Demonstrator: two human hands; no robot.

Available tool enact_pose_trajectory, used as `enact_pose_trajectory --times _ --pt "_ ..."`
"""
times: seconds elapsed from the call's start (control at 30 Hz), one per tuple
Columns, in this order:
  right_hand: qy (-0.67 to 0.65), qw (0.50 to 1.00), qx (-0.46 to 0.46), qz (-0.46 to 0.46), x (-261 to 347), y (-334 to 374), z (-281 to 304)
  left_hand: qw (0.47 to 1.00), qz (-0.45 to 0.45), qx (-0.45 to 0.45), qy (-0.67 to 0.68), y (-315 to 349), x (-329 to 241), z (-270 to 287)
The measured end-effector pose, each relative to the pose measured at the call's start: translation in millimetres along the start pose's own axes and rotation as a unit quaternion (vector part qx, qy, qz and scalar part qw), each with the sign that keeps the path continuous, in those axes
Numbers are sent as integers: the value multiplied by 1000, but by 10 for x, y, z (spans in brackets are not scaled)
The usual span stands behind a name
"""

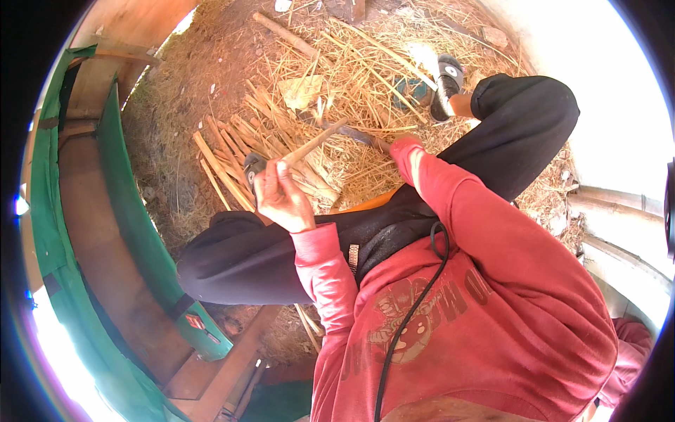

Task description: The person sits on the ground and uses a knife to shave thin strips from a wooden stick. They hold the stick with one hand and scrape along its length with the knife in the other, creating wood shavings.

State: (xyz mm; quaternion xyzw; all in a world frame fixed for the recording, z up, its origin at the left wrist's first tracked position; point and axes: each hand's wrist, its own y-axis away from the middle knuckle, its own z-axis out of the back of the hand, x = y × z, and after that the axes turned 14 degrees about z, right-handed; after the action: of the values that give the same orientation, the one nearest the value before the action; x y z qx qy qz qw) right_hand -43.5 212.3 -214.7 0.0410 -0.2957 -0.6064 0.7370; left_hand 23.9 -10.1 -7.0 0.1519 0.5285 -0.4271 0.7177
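Pinches 1 pale stick between narrowed fingers of the left hand, over straw, beside the dark blade. Has the right hand at the blade's near end; cannot tell the finger grip there. Judging by the heaped strips, appears partway along, with 1 thick pole possibly left.

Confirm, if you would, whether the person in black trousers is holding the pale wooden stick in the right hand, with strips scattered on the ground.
Not quite: the head view shows the pale wooden stick in the left hand. The black trousers and the scattered strips are right.
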Motion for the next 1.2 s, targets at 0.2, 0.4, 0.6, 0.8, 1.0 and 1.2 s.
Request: enact_pose_trajectory --times 0.2,0.4,0.6,0.8,1.0,1.2 --pt "68 974 102 192 910 221 766 999 21 -41 19 -96 7 -67" --pt "-227 935 -117 244 1379 943 1010 994 62 -84 12 -54 -27 -45" --pt "-233 932 -135 242 1675 844 970 998 27 -49 26 2 -97 -69" --pt "-141 950 -192 202 1297 501 635 999 35 -15 -5 22 -139 -54" --pt "-168 959 -113 197 1534 647 822 998 35 -36 45 -39 1 -98" --pt "-117 967 -130 187 1340 446 702 998 43 -53 -8 -15 -25 -37"
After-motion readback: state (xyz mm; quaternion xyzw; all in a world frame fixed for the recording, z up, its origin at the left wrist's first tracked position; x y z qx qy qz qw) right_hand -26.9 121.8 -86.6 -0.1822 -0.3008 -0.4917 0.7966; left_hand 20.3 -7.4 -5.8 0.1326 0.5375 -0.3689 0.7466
